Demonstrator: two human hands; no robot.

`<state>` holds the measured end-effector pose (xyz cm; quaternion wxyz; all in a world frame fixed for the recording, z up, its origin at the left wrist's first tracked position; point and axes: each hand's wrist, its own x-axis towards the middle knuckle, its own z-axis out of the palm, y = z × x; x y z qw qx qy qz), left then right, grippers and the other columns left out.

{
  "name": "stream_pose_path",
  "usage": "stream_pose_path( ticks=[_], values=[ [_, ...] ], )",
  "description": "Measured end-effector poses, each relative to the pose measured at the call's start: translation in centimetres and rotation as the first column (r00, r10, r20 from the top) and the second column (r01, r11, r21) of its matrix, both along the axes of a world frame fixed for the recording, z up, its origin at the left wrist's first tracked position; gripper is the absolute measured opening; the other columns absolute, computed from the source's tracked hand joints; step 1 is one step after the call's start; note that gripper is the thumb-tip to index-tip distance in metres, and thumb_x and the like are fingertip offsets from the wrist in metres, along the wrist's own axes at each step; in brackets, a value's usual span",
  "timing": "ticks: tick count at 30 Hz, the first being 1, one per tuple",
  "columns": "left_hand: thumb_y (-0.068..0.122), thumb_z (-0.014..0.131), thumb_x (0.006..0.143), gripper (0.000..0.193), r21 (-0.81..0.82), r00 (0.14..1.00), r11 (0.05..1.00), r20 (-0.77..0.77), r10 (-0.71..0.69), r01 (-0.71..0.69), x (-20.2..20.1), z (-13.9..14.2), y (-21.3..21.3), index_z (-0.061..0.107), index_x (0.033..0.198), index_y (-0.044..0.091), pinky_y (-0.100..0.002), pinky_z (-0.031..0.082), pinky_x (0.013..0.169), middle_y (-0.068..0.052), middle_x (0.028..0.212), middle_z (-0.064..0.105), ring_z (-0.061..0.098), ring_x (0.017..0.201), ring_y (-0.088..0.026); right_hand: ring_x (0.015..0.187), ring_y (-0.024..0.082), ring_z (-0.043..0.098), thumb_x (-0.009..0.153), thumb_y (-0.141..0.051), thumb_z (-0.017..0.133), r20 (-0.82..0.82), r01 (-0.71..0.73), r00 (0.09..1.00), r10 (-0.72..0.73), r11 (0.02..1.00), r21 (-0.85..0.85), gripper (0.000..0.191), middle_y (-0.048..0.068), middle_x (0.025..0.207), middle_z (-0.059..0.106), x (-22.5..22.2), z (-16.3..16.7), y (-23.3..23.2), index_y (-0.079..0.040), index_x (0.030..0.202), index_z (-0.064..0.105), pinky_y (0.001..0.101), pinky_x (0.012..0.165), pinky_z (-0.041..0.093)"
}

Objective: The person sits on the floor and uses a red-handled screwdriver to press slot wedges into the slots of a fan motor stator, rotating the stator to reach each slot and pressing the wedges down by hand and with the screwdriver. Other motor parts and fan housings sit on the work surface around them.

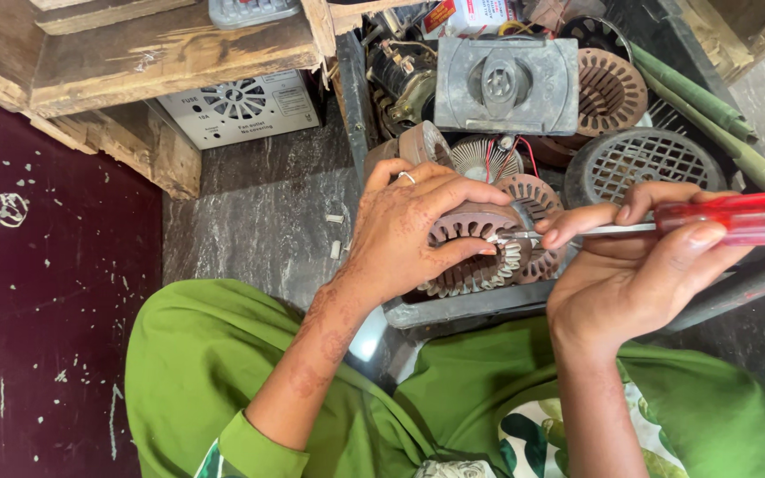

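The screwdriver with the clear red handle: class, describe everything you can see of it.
The screwdriver with the clear red handle lies almost level, its handle running off the picture's right edge. The handle looks like see-through red plastic; a thin silvery metal shaft points left. The right hand grips it, forefinger stretched along the shaft. Its tip meets the slotted rim of the round brown ribbed metal motor core, which the left hand clasps.
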<state>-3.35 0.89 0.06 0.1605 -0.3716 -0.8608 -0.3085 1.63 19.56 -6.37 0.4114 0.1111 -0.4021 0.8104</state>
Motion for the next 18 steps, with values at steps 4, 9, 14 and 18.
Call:
stream_pose_path(
  ticks=[4,9,14,18],
  values=[
    [0.042,0.083,0.08,0.045,0.006,0.999,0.999,-0.018,-0.033,0.034,-0.11,0.0,-0.04,0.07,0.121,0.028,-0.04,0.033,0.1,0.007,0.108,0.074,0.065,0.108,-0.017,0.058,0.033,0.057,0.122,-0.038,0.047,-0.013,0.004,1.0,-0.004,1.0,-0.006,0.064,0.015,0.101,0.042,0.09,-0.03,-0.08,-0.012,0.162,0.005,0.048,0.064,0.054],
    [0.038,0.083,0.082,0.044,0.02,0.998,0.998,-0.028,-0.055,0.055,-0.24,-0.08,-0.14,0.068,0.121,0.026,-0.04,0.033,0.102,0.006,0.109,0.074,0.065,0.11,-0.017,0.062,0.033,0.058,0.124,-0.042,0.047,-0.002,0.012,1.0,-0.012,0.997,0.078,0.064,0.015,0.103,0.042,0.21,-0.57,-0.2,-0.015,0.163,0.005,0.0493,0.067,0.055],
    [0.036,0.084,0.081,0.045,0.004,0.997,0.998,-0.035,-0.065,0.065,-0.42,-0.13,-0.12,0.068,0.122,0.025,-0.042,0.032,0.106,0.004,0.111,0.073,0.063,0.112,-0.019,0.062,0.033,0.058,0.122,-0.045,0.049,0.0,-0.016,1.0,0.016,0.995,0.101,0.065,0.014,0.106,0.043,0.17,-0.71,-0.34,-0.016,0.162,0.006,0.0481,0.065,0.05],
    [0.035,0.083,0.083,0.044,0.006,0.997,0.997,-0.029,-0.075,0.075,-0.47,-0.14,-0.19,0.068,0.123,0.026,-0.042,0.03,0.112,0.004,0.113,0.073,0.062,0.115,-0.02,0.059,0.031,0.055,0.123,-0.044,0.047,0.023,-0.02,1.0,0.018,0.997,0.075,0.059,0.014,0.102,0.042,0.1,-0.3,-0.15,-0.011,0.157,0.012,0.0472,0.063,0.049]
  ],
)
